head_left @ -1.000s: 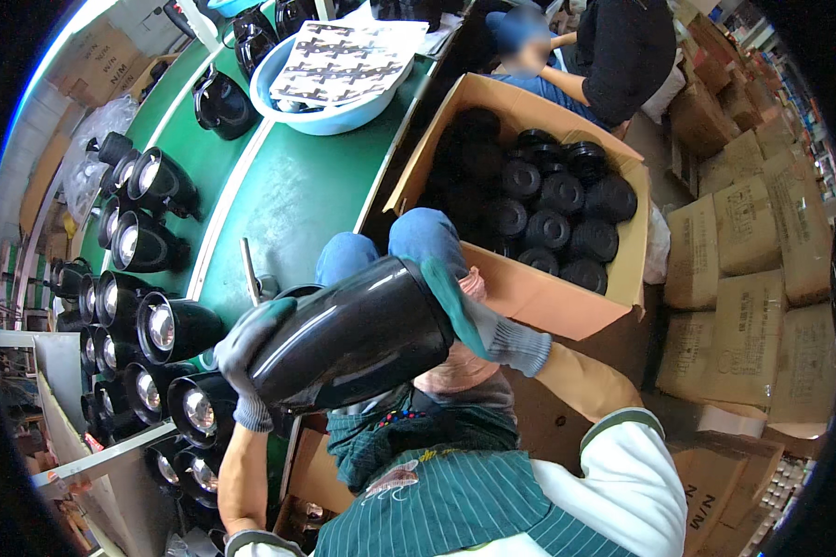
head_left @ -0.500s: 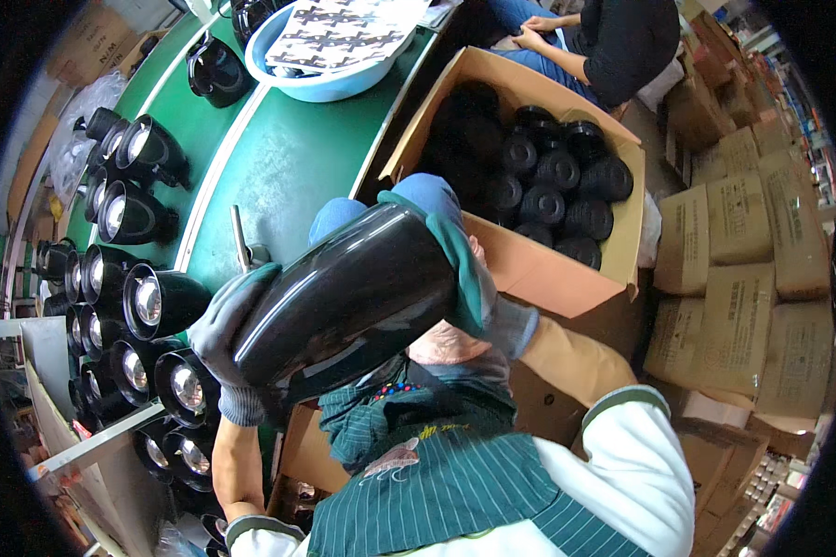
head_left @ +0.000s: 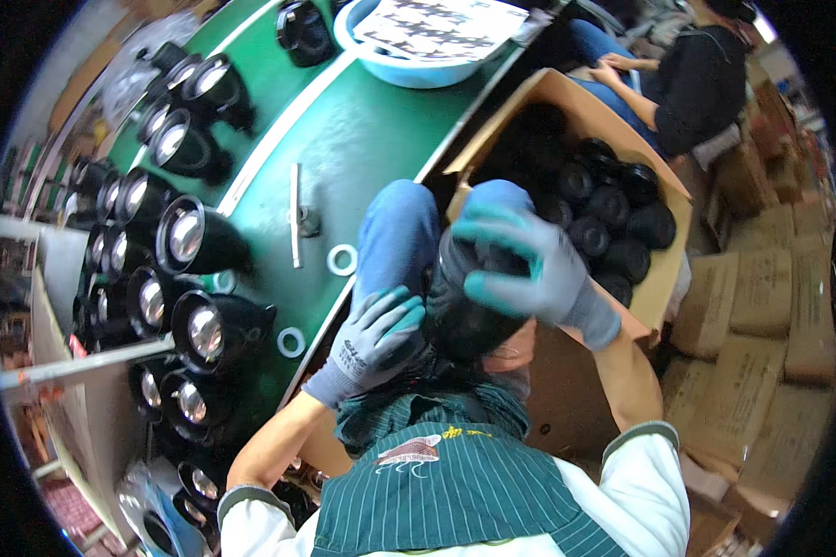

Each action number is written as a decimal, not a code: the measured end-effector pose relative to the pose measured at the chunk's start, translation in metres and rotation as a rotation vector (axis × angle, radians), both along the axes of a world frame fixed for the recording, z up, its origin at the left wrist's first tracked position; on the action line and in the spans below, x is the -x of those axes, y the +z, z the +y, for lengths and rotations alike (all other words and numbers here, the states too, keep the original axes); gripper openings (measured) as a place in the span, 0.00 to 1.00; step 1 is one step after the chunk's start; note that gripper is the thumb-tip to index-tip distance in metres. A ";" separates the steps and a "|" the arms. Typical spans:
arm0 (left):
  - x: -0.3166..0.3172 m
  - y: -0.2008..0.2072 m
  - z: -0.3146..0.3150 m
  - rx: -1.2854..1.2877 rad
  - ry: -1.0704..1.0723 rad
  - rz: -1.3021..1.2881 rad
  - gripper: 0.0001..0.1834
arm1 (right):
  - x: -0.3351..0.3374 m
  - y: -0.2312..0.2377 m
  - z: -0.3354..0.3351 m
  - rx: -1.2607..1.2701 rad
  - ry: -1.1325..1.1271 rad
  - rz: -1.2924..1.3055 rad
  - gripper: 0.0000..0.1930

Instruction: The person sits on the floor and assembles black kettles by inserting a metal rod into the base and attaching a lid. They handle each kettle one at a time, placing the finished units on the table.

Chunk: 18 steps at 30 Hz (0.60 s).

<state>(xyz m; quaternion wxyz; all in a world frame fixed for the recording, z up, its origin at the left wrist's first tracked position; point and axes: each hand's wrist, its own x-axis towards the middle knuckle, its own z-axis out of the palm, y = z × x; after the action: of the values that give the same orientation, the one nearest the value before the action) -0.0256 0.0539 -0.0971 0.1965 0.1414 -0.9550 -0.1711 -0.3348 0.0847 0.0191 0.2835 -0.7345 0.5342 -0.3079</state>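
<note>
A black rounded housing [head_left: 478, 320] is between my knees, partly hidden by my hands. My left hand [head_left: 376, 339], in a grey glove with teal on the fingers, lies against the inner side of my left thigh near the housing, fingers spread. Above the housing's upper part hovers my right hand [head_left: 534, 265], gloved alike, its fingers apart and blurred by motion. Whether it touches the housing I cannot tell. On the green table to the left lie a T-shaped metal tool [head_left: 295, 218] and two pale rings [head_left: 342, 260].
Several black lamp heads with shiny reflectors [head_left: 206, 332] crowd the table's left. A blue basin [head_left: 413, 72] bears a patterned sheet. At right stands an open carton [head_left: 675, 278] of black round parts. Beyond it a person in black [head_left: 706, 88] sits; stacked cartons [head_left: 706, 288] line the right.
The glossy black housing, held tilted in both hands before, is now lower between my knees. Both hands have come off their earlier grip. The view has shifted, uncovering the pale rings.
</note>
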 end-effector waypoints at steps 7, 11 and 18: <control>-0.037 -0.054 -0.105 0.068 1.082 -0.142 0.38 | -0.078 -0.055 0.023 0.175 -0.227 0.110 0.37; -0.021 -0.083 -0.161 -0.177 1.301 -0.322 0.40 | -0.080 -0.103 0.035 0.046 -0.509 -0.529 0.35; 0.016 0.040 -0.126 -0.927 0.473 0.178 0.32 | -0.074 -0.106 0.031 -0.090 -0.667 -1.312 0.38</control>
<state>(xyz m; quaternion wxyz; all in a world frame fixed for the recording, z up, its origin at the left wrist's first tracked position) -0.0411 -0.0722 -0.0571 0.2268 0.4102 -0.7009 -0.5376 -0.2605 0.1155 -0.0870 0.4661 -0.1855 0.4617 -0.7315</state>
